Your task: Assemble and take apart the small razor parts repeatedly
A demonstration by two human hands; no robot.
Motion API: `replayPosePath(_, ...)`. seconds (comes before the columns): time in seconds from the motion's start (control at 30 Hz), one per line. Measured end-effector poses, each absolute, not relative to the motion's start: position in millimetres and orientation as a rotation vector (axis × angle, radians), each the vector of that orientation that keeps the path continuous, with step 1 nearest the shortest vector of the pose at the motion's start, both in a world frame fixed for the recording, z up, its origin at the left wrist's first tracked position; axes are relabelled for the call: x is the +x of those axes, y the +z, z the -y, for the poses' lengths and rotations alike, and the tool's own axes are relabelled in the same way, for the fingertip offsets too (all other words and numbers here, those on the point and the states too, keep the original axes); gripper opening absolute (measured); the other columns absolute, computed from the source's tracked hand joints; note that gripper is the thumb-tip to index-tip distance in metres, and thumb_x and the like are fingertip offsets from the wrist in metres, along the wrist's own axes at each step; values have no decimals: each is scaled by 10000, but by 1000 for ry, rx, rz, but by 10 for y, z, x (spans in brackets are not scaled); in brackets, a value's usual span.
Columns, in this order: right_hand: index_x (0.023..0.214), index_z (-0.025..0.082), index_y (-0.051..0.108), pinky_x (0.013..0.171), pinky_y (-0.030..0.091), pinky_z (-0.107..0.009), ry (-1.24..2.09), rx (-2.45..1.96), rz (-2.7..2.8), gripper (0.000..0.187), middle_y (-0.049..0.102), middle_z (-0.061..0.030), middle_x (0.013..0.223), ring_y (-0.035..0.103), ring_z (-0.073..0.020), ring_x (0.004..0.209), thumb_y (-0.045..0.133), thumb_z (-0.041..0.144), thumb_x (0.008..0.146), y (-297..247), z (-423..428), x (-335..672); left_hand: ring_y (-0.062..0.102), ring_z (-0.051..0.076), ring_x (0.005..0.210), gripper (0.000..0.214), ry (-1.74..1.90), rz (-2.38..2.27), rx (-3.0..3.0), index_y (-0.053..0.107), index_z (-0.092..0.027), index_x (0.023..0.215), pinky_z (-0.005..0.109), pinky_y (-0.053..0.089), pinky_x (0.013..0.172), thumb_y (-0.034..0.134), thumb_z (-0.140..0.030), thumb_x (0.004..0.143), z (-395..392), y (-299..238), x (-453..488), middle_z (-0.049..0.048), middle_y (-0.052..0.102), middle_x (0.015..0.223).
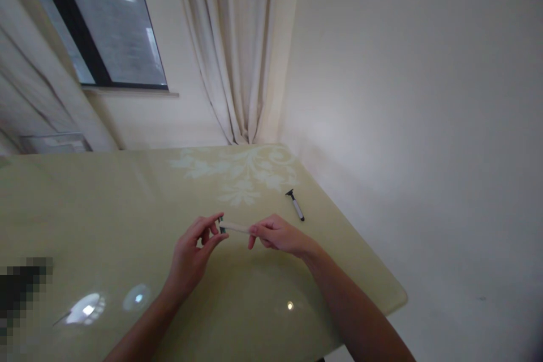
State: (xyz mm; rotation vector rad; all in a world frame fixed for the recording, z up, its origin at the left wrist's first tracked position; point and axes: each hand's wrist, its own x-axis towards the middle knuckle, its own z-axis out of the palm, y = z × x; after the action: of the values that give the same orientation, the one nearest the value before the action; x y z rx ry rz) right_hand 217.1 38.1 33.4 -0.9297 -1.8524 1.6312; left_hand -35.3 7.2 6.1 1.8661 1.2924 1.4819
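A: How is the left hand posed?

B: Left forearm: rises from the lower edge toward the upper right. The hand is turned inward, index finger above and thumb below, their tips pinching the dark head of a pale-handled razor. The remaining fingers curl loosely behind the index finger.

A: And the right hand?

B: Right forearm: enters from the lower right and slants up to the left. The hand points toward its partner, gripping the free end of the handle, with the thumb along the near side and one fingertip directed downward.

A: Where does the razor lie between them?

B: Nearly level across the view, head to the left, held above the bench. The two hands are near each other but apart, bridged by the handle.

A: What else rests on the surface?

B: A grey-and-black razor, just beyond the right hand, untouched, its head pointing away from the person. A white floral pattern decorates the far corner.
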Motion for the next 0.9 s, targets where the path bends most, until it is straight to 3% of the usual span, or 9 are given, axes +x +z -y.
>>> replayPosePath(0.9, 927, 109, 772, 466, 193, -233, 1685, -910, 1876, 548, 365, 86, 530, 260, -59, 452, 549, 606, 990, 398, -330, 2153, 499, 121, 639, 356, 1497, -1272, 1912, 721, -250, 1222, 243, 437, 633, 731, -373, 888, -74, 77, -345, -31, 586, 774)
